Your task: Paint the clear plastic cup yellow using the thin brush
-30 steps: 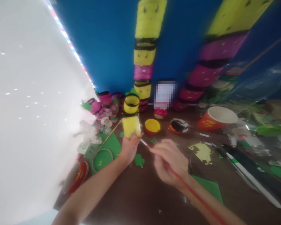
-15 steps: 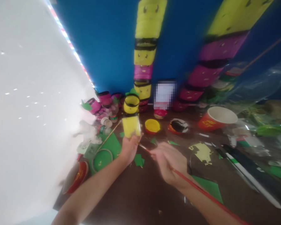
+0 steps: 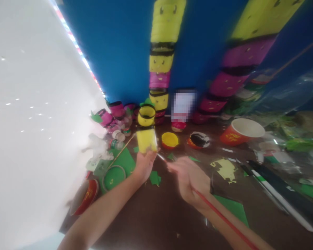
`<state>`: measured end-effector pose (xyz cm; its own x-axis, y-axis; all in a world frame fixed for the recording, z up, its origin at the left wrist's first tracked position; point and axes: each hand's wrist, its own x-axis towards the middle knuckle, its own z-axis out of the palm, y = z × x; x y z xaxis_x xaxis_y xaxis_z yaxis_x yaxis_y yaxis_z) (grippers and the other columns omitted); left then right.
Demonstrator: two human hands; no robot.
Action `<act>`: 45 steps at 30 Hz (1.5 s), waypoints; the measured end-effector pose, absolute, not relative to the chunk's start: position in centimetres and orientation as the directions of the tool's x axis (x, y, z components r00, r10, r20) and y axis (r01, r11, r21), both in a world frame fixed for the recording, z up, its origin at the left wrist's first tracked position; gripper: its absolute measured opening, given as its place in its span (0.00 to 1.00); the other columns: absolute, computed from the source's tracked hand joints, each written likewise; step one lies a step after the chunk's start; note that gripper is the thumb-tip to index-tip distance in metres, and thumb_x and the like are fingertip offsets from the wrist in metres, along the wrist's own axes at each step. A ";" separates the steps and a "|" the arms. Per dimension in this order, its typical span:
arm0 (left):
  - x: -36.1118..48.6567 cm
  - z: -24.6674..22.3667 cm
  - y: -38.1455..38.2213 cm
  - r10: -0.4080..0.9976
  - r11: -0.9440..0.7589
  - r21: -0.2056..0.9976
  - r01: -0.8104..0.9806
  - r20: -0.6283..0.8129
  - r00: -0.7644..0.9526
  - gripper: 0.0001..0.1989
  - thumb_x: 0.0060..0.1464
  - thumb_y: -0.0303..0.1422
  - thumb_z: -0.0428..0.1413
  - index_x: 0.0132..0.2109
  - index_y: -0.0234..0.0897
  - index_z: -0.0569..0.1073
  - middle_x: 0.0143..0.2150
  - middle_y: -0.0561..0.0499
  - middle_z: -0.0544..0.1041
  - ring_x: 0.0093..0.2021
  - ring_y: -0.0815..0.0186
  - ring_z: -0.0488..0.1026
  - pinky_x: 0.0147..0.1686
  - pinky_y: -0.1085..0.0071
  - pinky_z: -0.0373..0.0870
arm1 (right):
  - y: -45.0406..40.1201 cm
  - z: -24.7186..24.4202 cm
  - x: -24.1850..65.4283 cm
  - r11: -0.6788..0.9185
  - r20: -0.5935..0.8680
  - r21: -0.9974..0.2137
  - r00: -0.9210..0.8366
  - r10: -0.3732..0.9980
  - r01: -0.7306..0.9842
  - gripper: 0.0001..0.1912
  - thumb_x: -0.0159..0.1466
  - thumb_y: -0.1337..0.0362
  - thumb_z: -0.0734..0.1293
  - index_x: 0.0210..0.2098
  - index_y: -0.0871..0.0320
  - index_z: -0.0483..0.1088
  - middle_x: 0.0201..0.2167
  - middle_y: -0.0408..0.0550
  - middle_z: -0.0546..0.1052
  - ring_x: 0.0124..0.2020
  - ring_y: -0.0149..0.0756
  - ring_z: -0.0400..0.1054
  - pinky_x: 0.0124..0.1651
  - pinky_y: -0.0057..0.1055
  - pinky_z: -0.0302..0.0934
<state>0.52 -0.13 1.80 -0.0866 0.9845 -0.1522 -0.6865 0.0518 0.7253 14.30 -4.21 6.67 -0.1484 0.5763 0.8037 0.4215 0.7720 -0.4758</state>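
In the head view, the left hand [image 3: 144, 166] is closed on the lower end of a yellow block [image 3: 146, 140], thumb and fingers pressed to it, and holds it out ahead, over the far half of the table [image 3: 135, 222]. The block looks nearly square from here, so its long axis is hard to call; a dark band runs along its top edge, and it seems to stand close to upright. The right hand [image 3: 190, 177] is pinched on a thin red brush [image 3: 215, 207], the fingers together near the ferrule. The brush's long axis runs slantwise: the tip points away and to the left, toward the block's lower right corner, while the handle passes back beneath the hand and lies along the right forearm. That is the relation that matters: from the right hand, the block lies ahead and to the left, with the brush bridging most of the gap. The tip ends right at the left thumb and that corner; whether it touches either, the blur does not let me tell. The left hand is the nearer to the block, since it grips it. Just right of the block sits a yellow pot [image 3: 169, 140], with a black pot [image 3: 199, 140] beyond it.
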 end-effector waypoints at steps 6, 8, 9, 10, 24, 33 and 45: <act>0.6 2.2 -0.2 0.984 0.064 0.737 -0.673 -0.158 -0.079 0.28 0.33 0.37 0.68 0.45 0.35 0.72 0.37 0.49 0.77 0.42 0.65 0.74 0.52 0.65 0.64 | -4.3 7.0 14.2 0.763 0.793 -0.460 -0.175 0.583 0.455 0.13 0.61 0.77 0.57 0.35 0.59 0.69 0.27 0.46 0.75 0.28 0.30 0.68 0.34 0.32 0.62; 0.6 2.3 -0.2 0.981 0.074 0.738 -0.671 -0.173 -0.082 0.29 0.32 0.37 0.68 0.45 0.35 0.72 0.36 0.50 0.77 0.42 0.65 0.74 0.52 0.65 0.64 | -4.2 6.8 14.3 0.759 0.800 -0.458 -0.157 0.579 0.464 0.13 0.61 0.76 0.56 0.36 0.58 0.69 0.27 0.46 0.75 0.29 0.31 0.68 0.35 0.33 0.63; 0.6 2.3 -0.3 0.983 0.070 0.735 -0.674 -0.166 -0.079 0.30 0.32 0.37 0.68 0.46 0.36 0.72 0.37 0.50 0.77 0.43 0.65 0.74 0.53 0.66 0.63 | -4.2 6.7 14.3 0.753 0.802 -0.460 -0.143 0.579 0.471 0.13 0.62 0.75 0.56 0.37 0.59 0.69 0.29 0.47 0.76 0.31 0.31 0.69 0.37 0.34 0.64; 0.6 2.3 -0.3 0.986 0.061 0.732 -0.678 -0.149 -0.072 0.30 0.32 0.37 0.68 0.46 0.36 0.72 0.37 0.50 0.77 0.43 0.65 0.73 0.53 0.66 0.63 | -4.1 6.6 14.3 0.749 0.807 -0.462 -0.126 0.578 0.475 0.12 0.62 0.74 0.56 0.39 0.59 0.69 0.31 0.48 0.76 0.33 0.32 0.70 0.39 0.35 0.64; 0.7 2.7 -0.5 0.991 0.066 0.728 -0.682 -0.127 -0.039 0.35 0.33 0.38 0.67 0.51 0.38 0.68 0.43 0.48 0.77 0.46 0.63 0.73 0.53 0.66 0.63 | -4.0 6.4 14.7 0.743 0.794 -0.518 -0.084 0.602 0.423 0.14 0.64 0.71 0.55 0.42 0.60 0.70 0.30 0.49 0.76 0.32 0.33 0.70 0.36 0.34 0.64; 0.6 2.2 -0.5 0.988 0.084 0.740 -0.668 -0.151 -0.043 0.34 0.33 0.38 0.67 0.51 0.37 0.69 0.42 0.47 0.77 0.44 0.64 0.74 0.52 0.65 0.64 | -4.2 6.7 14.7 0.762 0.825 -0.463 -0.093 0.557 0.453 0.14 0.62 0.75 0.54 0.33 0.58 0.70 0.23 0.43 0.74 0.26 0.30 0.68 0.37 0.34 0.63; 0.5 2.8 -0.9 0.996 0.075 0.717 -0.693 -0.086 0.019 0.31 0.34 0.37 0.67 0.48 0.39 0.70 0.41 0.49 0.77 0.45 0.64 0.73 0.52 0.66 0.63 | -3.7 6.3 14.1 0.670 0.759 -0.494 -0.102 0.643 0.554 0.14 0.58 0.75 0.62 0.43 0.58 0.69 0.36 0.50 0.77 0.38 0.34 0.72 0.41 0.32 0.67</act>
